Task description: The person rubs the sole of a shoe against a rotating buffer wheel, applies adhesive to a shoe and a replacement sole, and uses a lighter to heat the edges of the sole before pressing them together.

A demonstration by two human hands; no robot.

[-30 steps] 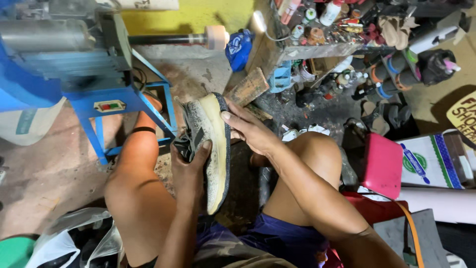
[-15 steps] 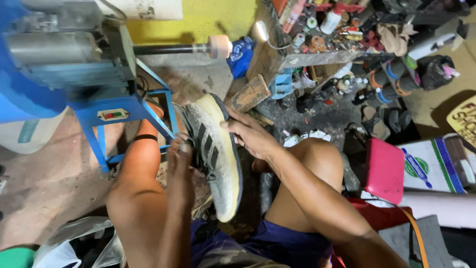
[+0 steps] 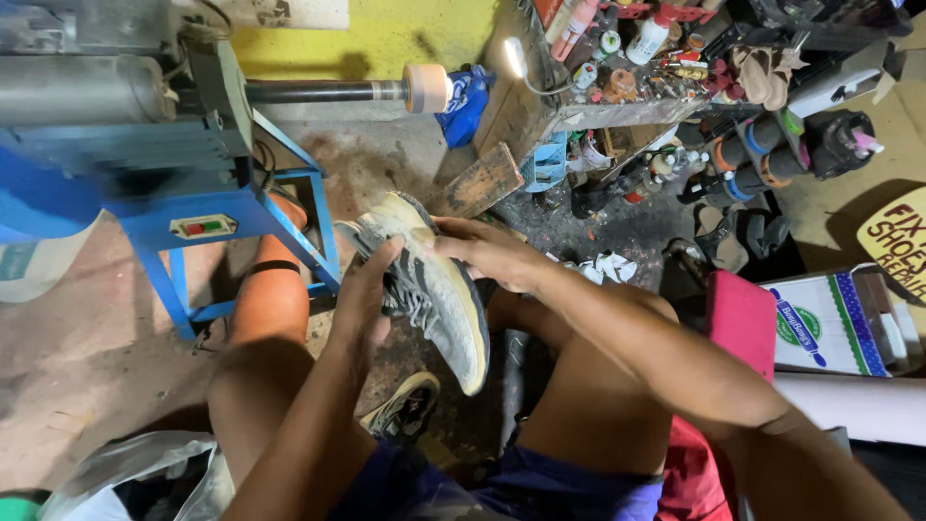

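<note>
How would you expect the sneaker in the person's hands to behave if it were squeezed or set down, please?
The sneaker probably flexes: its knit-looking upper seems soft under the left hand. Its thick sole looks foamy, so likely light. The right hand steadies it; on its side, it shouldn't roll.

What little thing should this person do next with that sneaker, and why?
Probably turn the grey sneaker a little toward the lamp. The left hand covers its laces, the right hand grips near one end, and the upper looks shadowed.

sneaker point(image 3: 439, 289) | grey knit, worn pale sole (dirty) | tilted, held above the knees
</note>
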